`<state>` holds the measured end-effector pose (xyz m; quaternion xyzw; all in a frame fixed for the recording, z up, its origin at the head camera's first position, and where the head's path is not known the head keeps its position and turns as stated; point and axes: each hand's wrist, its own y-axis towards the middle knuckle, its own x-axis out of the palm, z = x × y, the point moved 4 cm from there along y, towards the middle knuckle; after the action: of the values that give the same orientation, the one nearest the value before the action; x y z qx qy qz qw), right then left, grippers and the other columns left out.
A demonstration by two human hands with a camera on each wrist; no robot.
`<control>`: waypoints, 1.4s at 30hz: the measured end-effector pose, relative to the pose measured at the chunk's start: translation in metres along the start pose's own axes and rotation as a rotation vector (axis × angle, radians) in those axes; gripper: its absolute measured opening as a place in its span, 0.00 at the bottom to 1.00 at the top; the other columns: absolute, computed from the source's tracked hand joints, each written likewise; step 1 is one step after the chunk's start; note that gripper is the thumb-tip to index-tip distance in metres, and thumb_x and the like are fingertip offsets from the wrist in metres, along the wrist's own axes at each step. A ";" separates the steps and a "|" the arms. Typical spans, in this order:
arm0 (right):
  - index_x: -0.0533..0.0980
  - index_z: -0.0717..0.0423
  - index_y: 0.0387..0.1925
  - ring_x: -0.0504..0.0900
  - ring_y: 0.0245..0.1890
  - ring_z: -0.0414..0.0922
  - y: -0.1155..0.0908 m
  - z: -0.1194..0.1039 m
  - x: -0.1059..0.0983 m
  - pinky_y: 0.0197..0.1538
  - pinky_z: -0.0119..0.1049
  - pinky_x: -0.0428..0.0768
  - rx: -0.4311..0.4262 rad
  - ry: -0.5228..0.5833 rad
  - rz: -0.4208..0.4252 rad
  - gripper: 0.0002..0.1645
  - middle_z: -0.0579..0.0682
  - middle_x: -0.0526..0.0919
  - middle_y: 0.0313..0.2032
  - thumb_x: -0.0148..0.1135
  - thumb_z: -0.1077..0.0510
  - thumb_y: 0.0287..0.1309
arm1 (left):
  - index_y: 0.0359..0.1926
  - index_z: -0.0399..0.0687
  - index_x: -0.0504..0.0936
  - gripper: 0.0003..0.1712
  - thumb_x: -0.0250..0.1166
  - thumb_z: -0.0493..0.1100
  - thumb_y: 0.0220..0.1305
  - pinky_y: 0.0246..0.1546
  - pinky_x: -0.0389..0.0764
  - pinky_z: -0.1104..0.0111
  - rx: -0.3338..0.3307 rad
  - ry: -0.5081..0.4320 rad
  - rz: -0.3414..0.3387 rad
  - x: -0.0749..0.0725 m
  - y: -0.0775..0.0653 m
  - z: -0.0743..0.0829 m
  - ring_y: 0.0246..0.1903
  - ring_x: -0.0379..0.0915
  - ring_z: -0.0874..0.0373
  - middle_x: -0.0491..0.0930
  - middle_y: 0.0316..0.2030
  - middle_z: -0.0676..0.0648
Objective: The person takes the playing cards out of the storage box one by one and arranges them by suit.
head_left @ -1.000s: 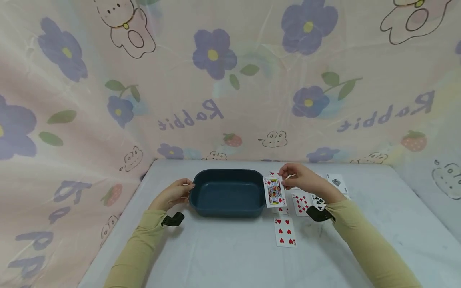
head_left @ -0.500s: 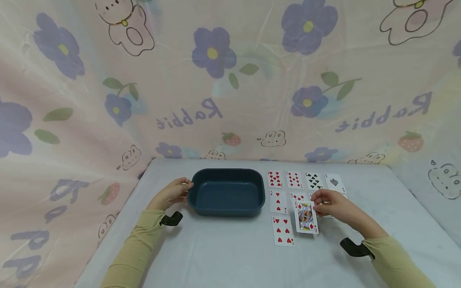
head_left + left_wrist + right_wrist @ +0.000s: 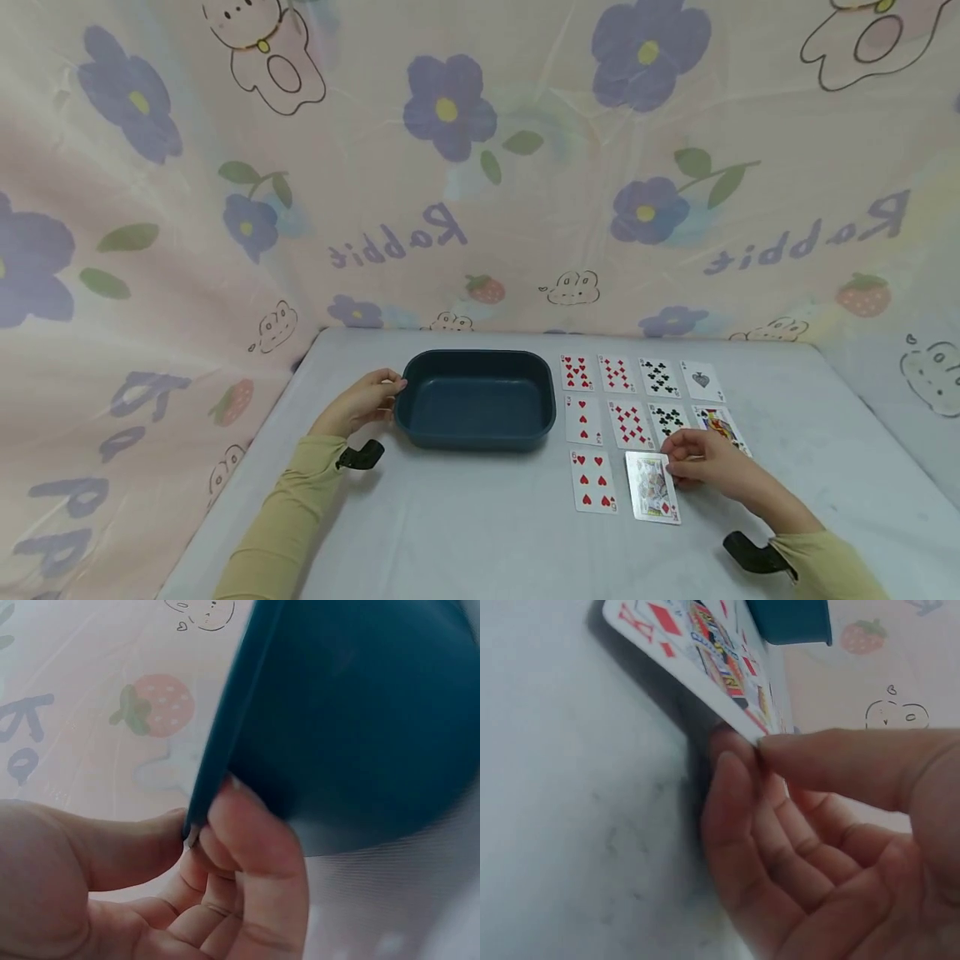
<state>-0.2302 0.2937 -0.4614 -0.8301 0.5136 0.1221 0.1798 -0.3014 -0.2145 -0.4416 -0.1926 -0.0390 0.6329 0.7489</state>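
Note:
My right hand (image 3: 708,462) pinches the right edge of a king of diamonds playing card (image 3: 651,492) between thumb and fingers. In the right wrist view the card (image 3: 705,660) is tilted, with a shadow beneath it. It is beside the six of hearts (image 3: 593,483) and nearer to me than the ten of diamonds (image 3: 630,425). My left hand (image 3: 362,404) holds the left rim of a dark blue basin (image 3: 474,442). The left wrist view shows thumb and finger pinching that rim (image 3: 225,742).
Right of the basin, face-up cards lie in rows, among them a three of hearts (image 3: 583,420), an ace of spades (image 3: 702,382) and a face card (image 3: 722,423) partly behind my right hand. A patterned curtain (image 3: 525,208) rises behind the white table (image 3: 480,533).
My right hand has carried the king of diamonds from beside the basin's right edge rightward and toward me, lowering it beside the six of hearts. The left hand stays on the basin rim.

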 end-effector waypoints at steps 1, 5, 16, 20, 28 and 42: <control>0.70 0.75 0.43 0.79 0.28 0.45 0.000 0.000 0.001 0.32 0.39 0.82 0.006 -0.010 0.008 0.16 0.54 0.77 0.30 0.63 0.68 0.57 | 0.43 0.40 0.67 0.09 0.52 0.43 0.74 0.26 0.73 0.68 0.001 -0.001 -0.002 0.000 0.000 0.000 0.25 0.68 0.58 0.68 0.31 0.47; 0.72 0.72 0.42 0.80 0.28 0.46 -0.001 0.001 0.003 0.30 0.38 0.81 0.026 -0.058 0.036 0.15 0.53 0.78 0.29 0.64 0.66 0.56 | 0.43 0.40 0.67 0.09 0.52 0.43 0.74 0.26 0.74 0.68 -0.003 -0.007 0.003 0.001 0.001 0.001 0.25 0.68 0.58 0.69 0.30 0.47; 0.74 0.71 0.41 0.79 0.27 0.47 0.000 0.002 0.007 0.29 0.38 0.81 0.035 -0.103 0.074 0.12 0.54 0.76 0.28 0.63 0.68 0.56 | 0.43 0.40 0.67 0.09 0.52 0.43 0.74 0.28 0.74 0.65 -0.004 0.007 0.004 0.001 -0.001 0.000 0.25 0.68 0.57 0.68 0.30 0.47; 0.74 0.70 0.40 0.78 0.27 0.47 0.000 0.001 0.006 0.28 0.38 0.80 0.047 -0.131 0.096 0.11 0.53 0.75 0.28 0.63 0.68 0.56 | 0.43 0.39 0.67 0.10 0.52 0.43 0.74 0.27 0.74 0.66 -0.004 0.006 0.008 0.001 -0.001 0.000 0.25 0.68 0.57 0.68 0.30 0.46; 0.73 0.70 0.40 0.78 0.26 0.47 0.000 -0.003 0.007 0.27 0.37 0.80 0.062 -0.147 0.119 0.10 0.53 0.75 0.27 0.61 0.69 0.56 | 0.44 0.38 0.67 0.10 0.52 0.43 0.74 0.26 0.74 0.68 0.016 0.025 0.003 0.001 -0.001 0.003 0.26 0.67 0.57 0.68 0.30 0.47; 0.73 0.69 0.40 0.78 0.25 0.47 -0.003 -0.002 0.004 0.27 0.37 0.79 0.050 -0.170 0.149 0.10 0.53 0.76 0.27 0.62 0.69 0.56 | 0.45 0.37 0.67 0.11 0.53 0.43 0.73 0.26 0.75 0.69 0.023 0.043 0.005 0.001 -0.001 0.003 0.27 0.69 0.57 0.69 0.30 0.47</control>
<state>-0.2260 0.2911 -0.4607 -0.7715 0.5595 0.1924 0.2340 -0.3008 -0.2134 -0.4390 -0.1973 -0.0153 0.6310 0.7502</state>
